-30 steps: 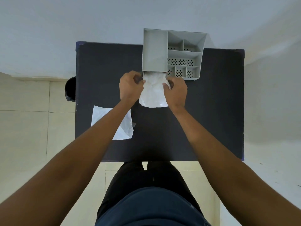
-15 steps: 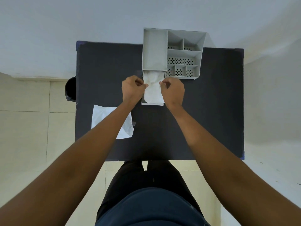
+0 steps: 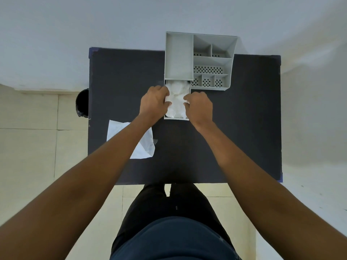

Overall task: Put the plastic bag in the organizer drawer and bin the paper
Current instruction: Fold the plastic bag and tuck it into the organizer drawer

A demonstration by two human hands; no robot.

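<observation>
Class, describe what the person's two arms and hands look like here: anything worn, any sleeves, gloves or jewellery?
Both forearms are bare, no sleeves in view. The left hand and right hand wear no gloves, and no watch, band or ring shows.

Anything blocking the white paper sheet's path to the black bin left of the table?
Nothing visible. The white paper sheet lies on the dark table near its left edge, partly under the left forearm; the black bin stands off that edge, with bare tabletop between.
</observation>
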